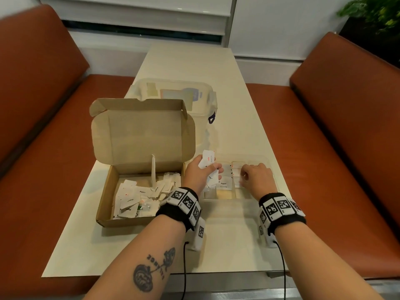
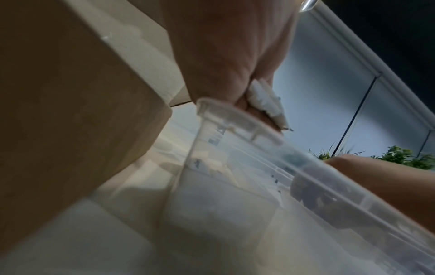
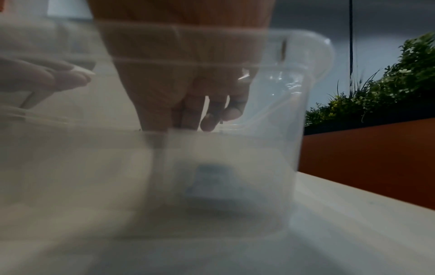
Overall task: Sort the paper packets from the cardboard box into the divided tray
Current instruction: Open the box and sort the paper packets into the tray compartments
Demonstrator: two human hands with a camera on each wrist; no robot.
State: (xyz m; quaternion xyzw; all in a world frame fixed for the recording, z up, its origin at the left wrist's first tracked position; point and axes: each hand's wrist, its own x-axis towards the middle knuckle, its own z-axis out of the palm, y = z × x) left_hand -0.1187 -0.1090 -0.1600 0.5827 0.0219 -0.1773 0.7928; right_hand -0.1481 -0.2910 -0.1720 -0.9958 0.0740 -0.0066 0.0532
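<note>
Sort partly done: some packets [image 1: 226,180] laid in tray [image 1: 268,161]; many left in box [image 1: 108,191]. Left hand [image 1: 195,176] grip holds packets; right hand [image 1: 257,177] grip curled inside tray, contents cannot be told.

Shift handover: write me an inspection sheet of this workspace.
Surface: cream table, between orange benches.
Job's things: open cardboard box holds many packets; clear divided tray to its right holds some, one marked Pepper.
Clutter: lidded clear bin behind the box.
Grippers: left hand grips packets; right hand reaches into the tray, grip unclear.
Cables: black wrist leads trail over the near edge.
Surroundings: green plant, far right.
</note>
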